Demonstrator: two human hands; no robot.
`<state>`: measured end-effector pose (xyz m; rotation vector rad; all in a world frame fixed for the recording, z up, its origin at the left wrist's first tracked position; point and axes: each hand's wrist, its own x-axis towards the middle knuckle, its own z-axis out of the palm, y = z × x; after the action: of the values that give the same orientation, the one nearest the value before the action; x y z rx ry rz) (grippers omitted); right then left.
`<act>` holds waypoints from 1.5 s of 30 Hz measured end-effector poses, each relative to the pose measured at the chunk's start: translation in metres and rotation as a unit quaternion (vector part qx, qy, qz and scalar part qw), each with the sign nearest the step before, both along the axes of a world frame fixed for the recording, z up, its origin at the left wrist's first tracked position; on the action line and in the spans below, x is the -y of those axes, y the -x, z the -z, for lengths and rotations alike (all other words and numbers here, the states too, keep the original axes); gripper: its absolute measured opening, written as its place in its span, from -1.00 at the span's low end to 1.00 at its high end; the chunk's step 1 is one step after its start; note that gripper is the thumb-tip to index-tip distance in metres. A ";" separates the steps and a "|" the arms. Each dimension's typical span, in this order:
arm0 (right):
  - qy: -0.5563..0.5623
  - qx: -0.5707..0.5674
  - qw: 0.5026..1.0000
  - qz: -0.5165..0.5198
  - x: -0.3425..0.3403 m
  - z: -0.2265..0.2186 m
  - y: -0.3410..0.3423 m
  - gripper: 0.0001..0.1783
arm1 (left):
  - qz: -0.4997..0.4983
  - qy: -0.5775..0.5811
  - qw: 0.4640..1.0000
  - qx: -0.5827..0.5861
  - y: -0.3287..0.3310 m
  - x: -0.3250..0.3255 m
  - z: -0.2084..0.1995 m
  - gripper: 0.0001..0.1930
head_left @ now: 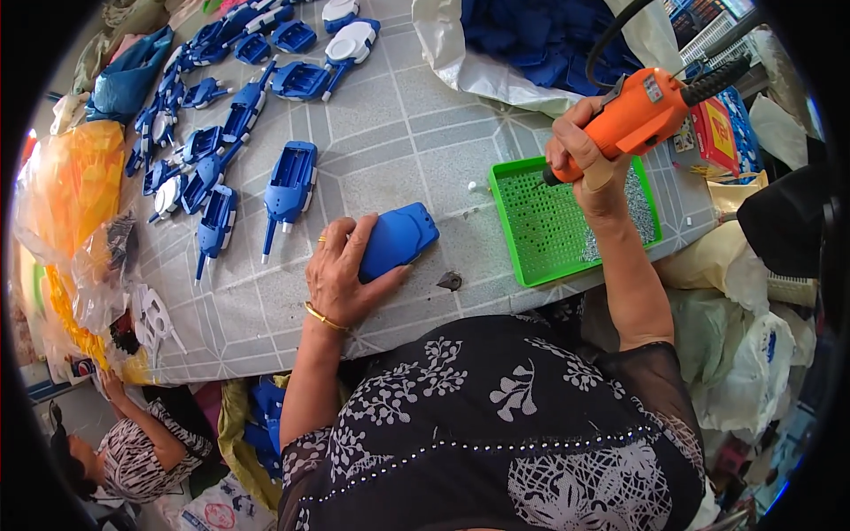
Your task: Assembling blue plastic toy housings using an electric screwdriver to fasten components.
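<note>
My left hand [341,274] is closed around a smooth blue plastic piece [398,239] with a rounded end, resting on the table. In my right hand [589,159] is an orange electric screwdriver [633,115], raised over a green perforated tray [522,257]. Its black tip points left, above the tray. Small grey screws [639,212] lie heaped along the tray's right side, partly behind my right forearm. Left of my left hand stands a blue toy part [290,186] with an open top and a long barrel. A small dark object [450,280] lies near the table's front edge.
Several similar blue assemblies [217,133] crowd the table's left and far left. A white sack [443,53] of blue pieces [540,44] opens at the back. Plastic bags [88,177] hang at the left edge. Another person [146,442] sits at lower left.
</note>
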<state>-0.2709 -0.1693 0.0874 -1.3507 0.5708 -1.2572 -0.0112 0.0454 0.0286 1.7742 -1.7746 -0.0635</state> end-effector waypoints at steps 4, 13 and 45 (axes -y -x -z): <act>-0.009 -0.017 1.000 0.010 0.000 0.001 0.004 -0.77 | 0.001 -0.001 1.000 -0.004 0.000 0.001 0.001 -0.23; 0.013 -0.009 1.000 0.007 -0.005 -0.002 0.003 -0.77 | -0.001 0.004 1.000 0.009 0.001 -0.001 0.000 -0.22; -0.052 0.079 0.974 -0.204 -0.045 -0.030 -0.077 -0.74 | 0.008 -0.022 0.999 0.035 0.004 0.017 -0.005 -0.29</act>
<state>-0.1935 -0.1245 0.1171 -1.1926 0.2265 -0.9718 -0.0155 0.0283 0.0337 1.8134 -1.8499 -0.0479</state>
